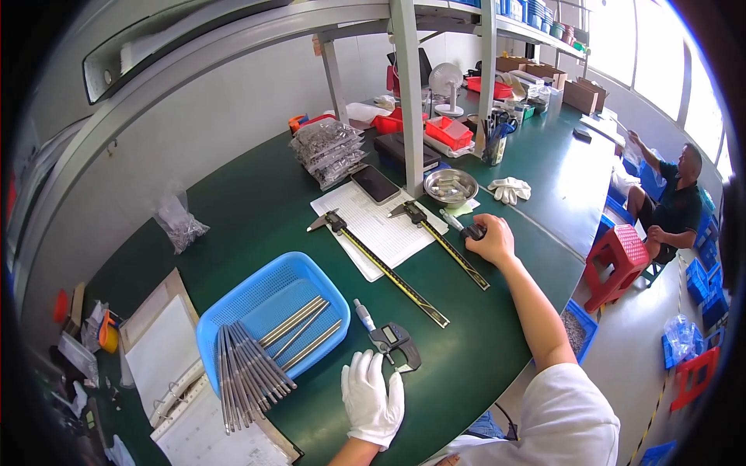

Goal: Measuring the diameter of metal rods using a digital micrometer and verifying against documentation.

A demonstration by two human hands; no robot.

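My left hand point(368, 402), in a white glove, lies flat with its fingers stretched out. Its fingertips are right beside a digital micrometer point(393, 340) with a black frame; I cannot tell whether they touch. My bare right hand point(493, 239) is closed on the black frame of a second micrometer point(454, 220), whose silver barrel points up and left. Two digital calipers lie between the hands, the left caliper point(365, 247) and the right caliper point(447, 241), both partly over a printed sheet point(392, 250). A blue plastic basket point(268, 272) holds several metal rods point(252, 369), some hanging over its rim.
A phone point(374, 184), a metal bowl point(451, 188) of small parts and a white glove point(510, 189) lie farther back. Bagged parts point(328, 149) are piled by the shelf post point(407, 93). An open ring binder point(175, 373) lies left. A seated person point(674, 198) is at right.
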